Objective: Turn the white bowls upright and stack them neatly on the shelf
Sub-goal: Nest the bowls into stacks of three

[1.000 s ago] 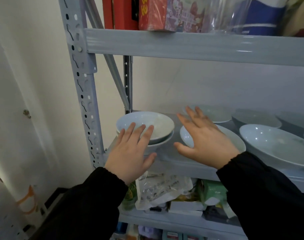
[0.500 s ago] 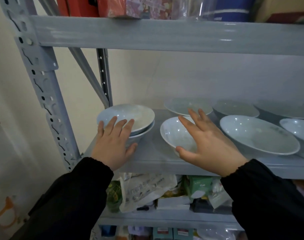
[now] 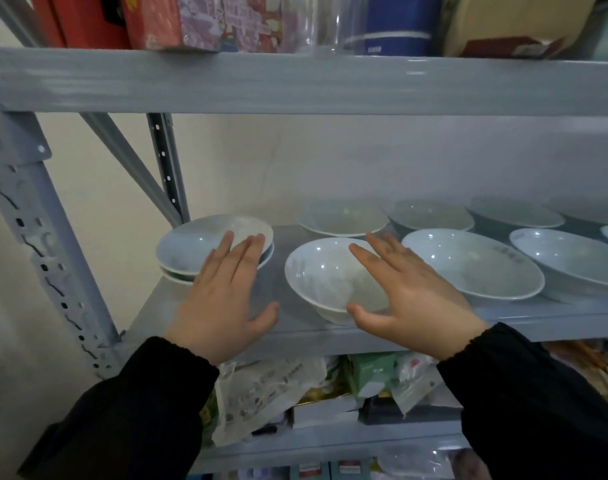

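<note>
Grey shelf crowded with wide bowls, left hand at bowl stack, right hand at lone bowl, both flat-fingered, holding nothing.

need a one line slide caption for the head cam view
Open left hand at the stacked bowls, open right hand over a single upright bowl on the grey shelf.

Two hands — at least ten bowls

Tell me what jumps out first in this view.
Two open hands reach over the grey shelf: the left hand at a stack of bowls on its left end, the right hand over a single upright bowl. More upright white bowls line the shelf to the right.
</note>
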`<state>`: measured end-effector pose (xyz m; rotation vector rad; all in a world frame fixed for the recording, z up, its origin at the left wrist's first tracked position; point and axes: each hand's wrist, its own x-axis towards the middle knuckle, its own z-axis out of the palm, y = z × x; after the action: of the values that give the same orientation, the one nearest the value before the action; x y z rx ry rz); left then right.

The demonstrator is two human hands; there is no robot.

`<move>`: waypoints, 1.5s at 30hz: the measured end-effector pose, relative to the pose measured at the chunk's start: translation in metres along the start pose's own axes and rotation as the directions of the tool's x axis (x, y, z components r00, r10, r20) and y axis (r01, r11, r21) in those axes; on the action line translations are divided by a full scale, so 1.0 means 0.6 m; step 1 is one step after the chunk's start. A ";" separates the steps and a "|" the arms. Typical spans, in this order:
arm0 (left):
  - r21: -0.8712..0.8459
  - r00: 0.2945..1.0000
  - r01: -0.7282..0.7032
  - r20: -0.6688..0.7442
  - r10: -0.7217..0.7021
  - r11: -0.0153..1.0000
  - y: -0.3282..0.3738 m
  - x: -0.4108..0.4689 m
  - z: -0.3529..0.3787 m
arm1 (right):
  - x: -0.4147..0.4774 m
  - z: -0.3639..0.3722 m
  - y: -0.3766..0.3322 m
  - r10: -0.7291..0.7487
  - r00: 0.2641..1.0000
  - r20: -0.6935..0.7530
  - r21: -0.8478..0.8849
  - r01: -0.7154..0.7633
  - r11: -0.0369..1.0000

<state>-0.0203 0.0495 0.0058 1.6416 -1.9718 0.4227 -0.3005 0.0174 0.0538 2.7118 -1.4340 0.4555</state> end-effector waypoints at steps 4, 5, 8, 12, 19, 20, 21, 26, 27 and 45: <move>-0.034 0.990 -0.140 -0.012 0.139 0.990 0.090 0.006 0.003 | -0.014 -0.005 0.033 0.030 1.000 0.002 0.008 -0.030 1.000; -0.041 0.987 -0.162 -0.011 0.162 0.986 0.108 0.009 0.009 | -0.019 -0.005 0.042 0.033 0.999 -0.008 0.012 -0.033 0.999; 0.005 0.980 -0.192 0.051 0.192 0.981 0.148 0.016 0.033 | -0.036 -0.001 0.073 0.044 0.998 -0.053 0.025 -0.042 0.999; 0.083 0.966 -0.190 0.192 0.171 0.978 0.174 0.030 0.064 | -0.052 -0.004 0.130 0.007 0.995 -0.104 0.015 -0.005 1.000; 0.174 0.986 -0.138 0.116 0.119 0.975 0.195 0.031 0.100 | -0.057 -0.030 0.210 -0.050 0.999 -0.011 0.033 0.050 0.998; 0.188 0.990 -0.132 0.082 0.118 0.973 0.198 0.030 0.102 | -0.057 -0.030 0.218 -0.062 0.998 0.000 0.038 0.062 0.997; 0.200 0.992 -0.125 0.054 0.116 0.972 0.203 0.028 0.102 | -0.055 -0.030 0.227 -0.077 0.997 0.004 0.046 0.077 0.996; 0.254 0.997 -0.069 0.041 0.061 0.965 0.223 0.023 0.096 | -0.050 -0.030 0.257 -0.143 0.990 0.004 0.093 0.142 0.986; 0.272 0.998 -0.050 0.040 0.041 0.961 0.227 0.024 0.097 | -0.050 -0.031 0.262 -0.158 0.987 0.009 0.098 0.157 0.983; 0.425 0.980 0.120 -0.198 -0.037 0.897 0.329 0.120 -0.013 | -0.045 -0.043 0.321 -0.239 0.971 0.009 0.143 0.235 0.961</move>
<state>-0.2192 0.0371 0.0729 1.8599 -1.7466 1.0087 -0.4779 -0.0665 0.0519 2.9613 -1.0995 0.5262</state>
